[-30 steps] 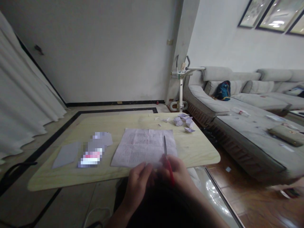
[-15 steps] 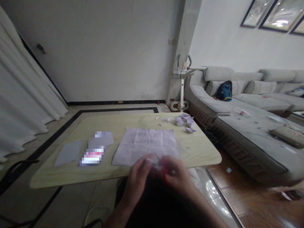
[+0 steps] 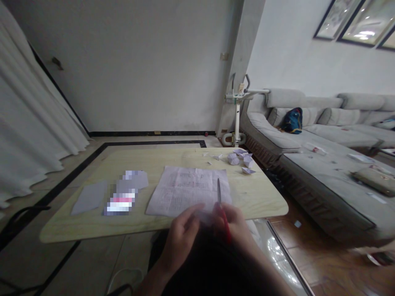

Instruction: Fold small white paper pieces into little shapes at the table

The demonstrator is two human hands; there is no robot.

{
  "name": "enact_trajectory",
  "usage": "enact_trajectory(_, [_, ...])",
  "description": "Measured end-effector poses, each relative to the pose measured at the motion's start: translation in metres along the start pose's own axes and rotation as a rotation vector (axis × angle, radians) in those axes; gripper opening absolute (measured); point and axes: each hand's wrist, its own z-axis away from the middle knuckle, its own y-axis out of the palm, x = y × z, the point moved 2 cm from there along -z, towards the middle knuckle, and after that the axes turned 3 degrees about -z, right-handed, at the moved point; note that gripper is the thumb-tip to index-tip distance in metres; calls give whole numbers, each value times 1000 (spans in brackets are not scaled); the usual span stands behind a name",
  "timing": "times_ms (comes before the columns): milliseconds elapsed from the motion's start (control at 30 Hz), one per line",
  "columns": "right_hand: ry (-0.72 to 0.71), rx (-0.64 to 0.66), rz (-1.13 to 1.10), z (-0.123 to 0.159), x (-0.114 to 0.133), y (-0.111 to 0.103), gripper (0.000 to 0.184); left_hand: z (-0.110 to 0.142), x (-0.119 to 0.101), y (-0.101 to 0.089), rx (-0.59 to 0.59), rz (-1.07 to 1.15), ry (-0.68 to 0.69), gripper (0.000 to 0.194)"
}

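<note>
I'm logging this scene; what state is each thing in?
Scissors: held; blades' opening unclear
Right hand: closed around scissors
Left hand: curled, contents blurred
Large sheet: unfolded, creased
Paper pieces at far right: folded
Small sheet: lying flat
Pixelated item: state obscured
Blue bag: resting on sofa
Curtain: hanging

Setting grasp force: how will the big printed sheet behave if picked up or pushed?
The printed sheet is probably floppy, looking thin and creased. It likely slides easily, lying on the smooth-looking table.
</note>
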Motion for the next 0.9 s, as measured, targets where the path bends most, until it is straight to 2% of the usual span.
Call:
enact_trajectory(133, [48, 15, -30, 2, -5, 5, 41, -2, -3, 2, -53, 20, -22, 17])
enact_trajectory(233, [52, 72, -9, -2, -5, 0, 36, -4, -1, -1, -115, 22, -45, 19])
enact_trajectory(300, [8, 102, 130, -10, -2, -11, 28, -6, 2, -5, -150, 54, -75, 22])
enact_trajectory(333, [-29, 75, 226, -16, 0, -19, 25, -7, 4, -6, -162, 75, -92, 23])
enact_trajectory(433, [-143, -89, 575, -34, 4, -45, 22, -10, 7, -10, -176, 123, -134, 29])
enact_trajectory(533, [-125, -144, 957, -50, 3, -65, 21, -10, 6, -10, -206, 137, -133, 30])
enact_trajectory(633, [-93, -201, 1049, -58, 2, -75, 22, -9, 5, -8, -226, 150, -109, 34])
enact_trajectory(700, [-86, -236, 1028, -60, 2, -75, 22, -8, 4, -8, -213, 156, -102, 39])
enact_trajectory(767, [-65, -229, 873, -56, 0, -71, 22, -9, 4, -9, -208, 166, -104, 39])
enact_trajectory(900, [10, -34, 271, -38, -2, -43, 27, -11, 5, -8, -225, 202, -153, 31])
